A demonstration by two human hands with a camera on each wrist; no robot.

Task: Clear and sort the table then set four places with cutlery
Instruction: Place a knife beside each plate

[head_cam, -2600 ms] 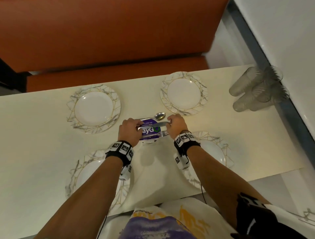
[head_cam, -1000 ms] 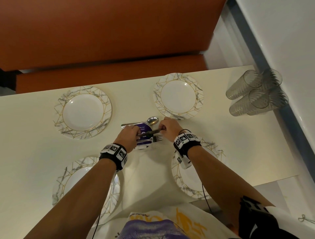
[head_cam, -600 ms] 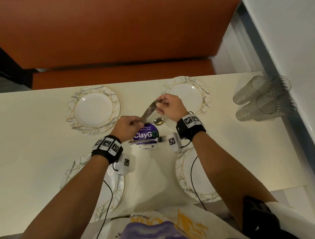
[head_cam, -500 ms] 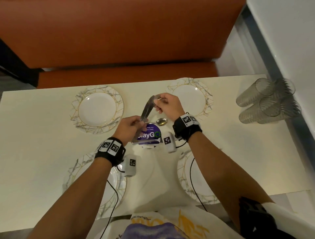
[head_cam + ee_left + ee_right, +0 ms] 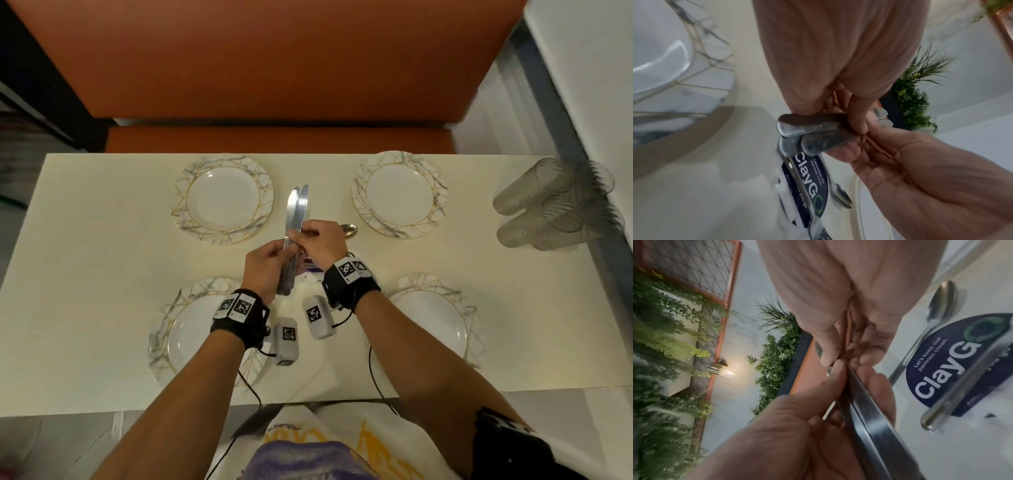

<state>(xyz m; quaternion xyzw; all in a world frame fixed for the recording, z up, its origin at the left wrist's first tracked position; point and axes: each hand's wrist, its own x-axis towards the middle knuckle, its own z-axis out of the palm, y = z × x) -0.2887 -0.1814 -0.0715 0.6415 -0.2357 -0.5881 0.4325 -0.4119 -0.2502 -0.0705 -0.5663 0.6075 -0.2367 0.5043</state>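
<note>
Two plates sit at the table's (image 5: 85, 274) near edge, the left plate (image 5: 191, 329) partly under the left forearm, the right plate (image 5: 442, 325) beside the right wrist. Mid-table, both hands meet over the knives (image 5: 295, 219): the left hand (image 5: 265, 265) wraps its fingers round the handles, the right hand (image 5: 320, 241) pinches them just above, blades pointing toward the far edge. Under the hands lies a purple sign (image 5: 809, 180) with a fork (image 5: 797, 175) across it and a spoon (image 5: 937, 309) beside it. Farther on, two more plates, far left (image 5: 224, 202) and far right (image 5: 400, 195), both bare. Clear cups (image 5: 551, 205) cluster at the far right corner.
</note>
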